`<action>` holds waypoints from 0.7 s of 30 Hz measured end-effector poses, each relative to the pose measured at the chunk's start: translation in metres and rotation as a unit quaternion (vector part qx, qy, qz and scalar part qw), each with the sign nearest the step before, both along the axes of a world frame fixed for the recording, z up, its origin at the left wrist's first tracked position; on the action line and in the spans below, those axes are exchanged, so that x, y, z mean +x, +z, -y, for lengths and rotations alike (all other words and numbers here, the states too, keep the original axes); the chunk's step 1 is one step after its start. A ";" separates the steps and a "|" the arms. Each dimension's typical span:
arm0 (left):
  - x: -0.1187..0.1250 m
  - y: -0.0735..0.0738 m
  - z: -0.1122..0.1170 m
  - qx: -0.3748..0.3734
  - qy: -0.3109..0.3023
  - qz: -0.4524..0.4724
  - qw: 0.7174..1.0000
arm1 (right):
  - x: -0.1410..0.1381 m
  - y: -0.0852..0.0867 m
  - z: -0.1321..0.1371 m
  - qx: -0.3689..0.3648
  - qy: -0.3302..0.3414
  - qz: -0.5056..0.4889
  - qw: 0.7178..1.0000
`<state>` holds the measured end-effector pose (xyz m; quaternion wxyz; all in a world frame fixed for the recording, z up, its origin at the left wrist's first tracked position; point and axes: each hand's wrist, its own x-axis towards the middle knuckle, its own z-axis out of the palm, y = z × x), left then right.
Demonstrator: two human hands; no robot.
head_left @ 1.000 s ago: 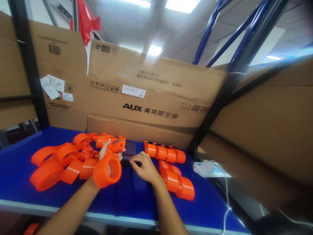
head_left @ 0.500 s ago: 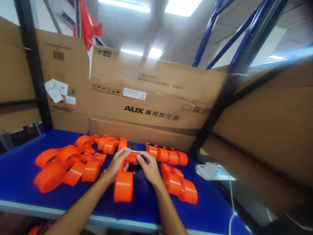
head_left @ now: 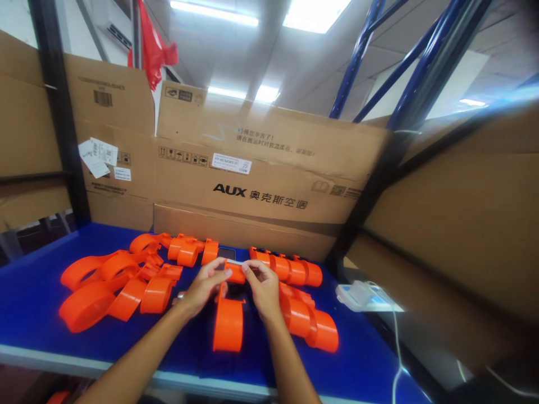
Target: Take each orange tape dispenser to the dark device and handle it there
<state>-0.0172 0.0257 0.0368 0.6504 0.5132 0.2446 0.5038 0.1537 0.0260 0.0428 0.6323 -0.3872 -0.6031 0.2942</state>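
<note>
Both my hands hold an orange plastic tape dispenser (head_left: 228, 325) above the blue table. Its wide ring hangs down toward me, and its head (head_left: 236, 272) lies between my fingers. Along the top of that head runs a thin, pale, toothed-looking strip (head_left: 234, 262). My left hand (head_left: 207, 285) grips the head's left end, thumb on its face. With thumb and fingers, my right hand (head_left: 261, 280) pinches the right end near the strip. Some fingertips are hidden behind the orange part. Just beyond my hands lies a dark flat rectangular object (head_left: 227, 254).
Several orange dispensers (head_left: 86, 306) are spread on the left of the blue table (head_left: 168, 348). More stand in rows on the right (head_left: 290, 269). A clear-and-blue plastic box (head_left: 366, 296) with a white cable sits at the right edge. Cardboard (head_left: 269, 168) walls the back.
The dispenser has shifted a little right, its ring swinging right too. My left thumb has moved down from the top edge onto the head's face. The dark rectangle behind is now more covered.
</note>
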 end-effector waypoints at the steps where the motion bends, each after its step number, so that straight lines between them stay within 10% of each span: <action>1: 0.000 0.000 0.000 0.003 0.006 -0.001 1.000 | 0.000 0.000 0.000 0.002 -0.004 0.006 1.000; 21: -0.010 0.007 -0.006 -0.004 0.131 0.000 0.991 | 0.003 0.002 0.001 0.015 -0.063 -0.064 0.996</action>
